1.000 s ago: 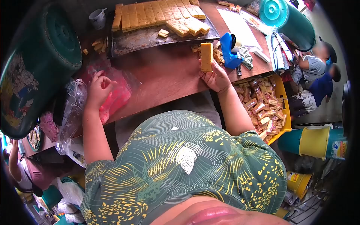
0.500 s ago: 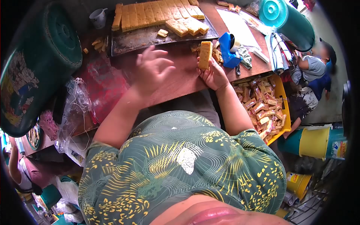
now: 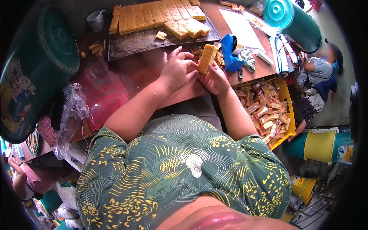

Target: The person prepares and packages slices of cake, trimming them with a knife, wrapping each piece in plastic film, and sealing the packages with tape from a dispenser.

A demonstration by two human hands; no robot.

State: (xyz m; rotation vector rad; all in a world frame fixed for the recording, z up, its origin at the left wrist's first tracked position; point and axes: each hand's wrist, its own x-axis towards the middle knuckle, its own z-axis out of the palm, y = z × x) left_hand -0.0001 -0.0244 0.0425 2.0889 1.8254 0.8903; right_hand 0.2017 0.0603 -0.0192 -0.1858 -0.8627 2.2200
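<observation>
My right hand (image 3: pixel 215 79) holds a long golden cake slice (image 3: pixel 207 59) upright and slightly tilted, gripping its lower part. Close beside it on the left is my left hand (image 3: pixel 177 69), its fingers apart and partly bent. Its fingertips reach the slice's lower end; whether they touch it I cannot tell. Beyond the hands, a dark baking tray (image 3: pixel 134 46) bears a sheet of cake (image 3: pixel 153 16) cut into strips, with a few separate pieces and crumbs. A blue tape dispenser (image 3: pixel 230 53) stands just right of the held slice, by some cake scraps.
Right of my body, a yellow crate (image 3: pixel 292 111) holds many wrapped cake slices (image 3: pixel 264 111). A big green bin (image 3: pixel 63 46) leans in at the left, near clear plastic bags (image 3: pixel 74 109). A white cup (image 3: pixel 96 21) is behind. Other people are at both sides.
My left hand has moved right, from over the table to beside the cake slice. The slice, still in my right hand, has tilted a little to the right at its top.
</observation>
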